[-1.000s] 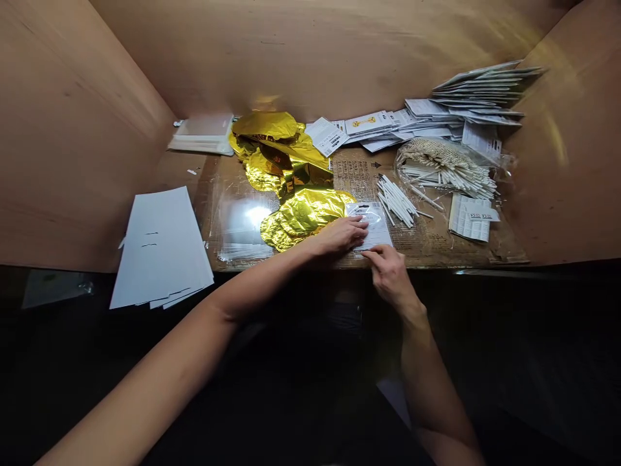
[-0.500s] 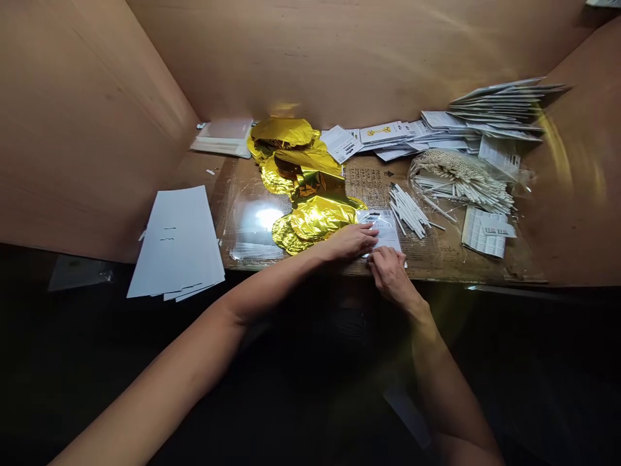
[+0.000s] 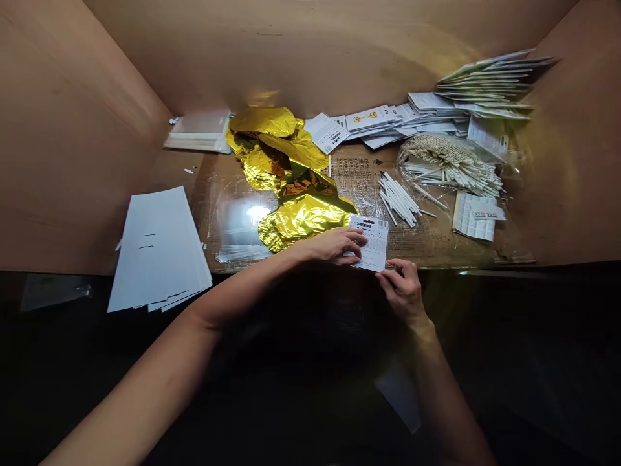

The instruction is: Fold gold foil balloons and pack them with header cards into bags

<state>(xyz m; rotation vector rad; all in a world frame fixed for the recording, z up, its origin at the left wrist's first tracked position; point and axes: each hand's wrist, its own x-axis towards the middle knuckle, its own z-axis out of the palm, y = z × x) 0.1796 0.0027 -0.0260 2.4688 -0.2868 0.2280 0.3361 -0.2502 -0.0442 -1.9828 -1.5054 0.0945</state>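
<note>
A white printed packet [image 3: 372, 249] with a hang slot along its top lies at the table's front edge. My left hand [image 3: 339, 246] rests on its left side, fingers apart and slightly bent over the print. At the packet's lower right corner, my right hand [image 3: 403, 288] is closed with thumb and forefinger pinched at the edge. Crumpled gold foil balloons [image 3: 310, 217] lie just left of the packet, partly behind my left forearm. Loose white sticks [image 3: 400, 199] sit to the packet's upper right.
A stack of white folded cards [image 3: 158, 249] overhangs the front edge at left. Clear plastic sleeves [image 3: 196, 133] lie at the back left. Finished-looking packets [image 3: 373, 120] line the back wall. At right are a bag of white sticks [image 3: 451, 165] and a label sheet [image 3: 470, 217].
My right hand has moved from the packet's bottom edge to its lower right corner. The packet's printed face now shows more fully, nearer the front edge. The whole view has shifted slightly.
</note>
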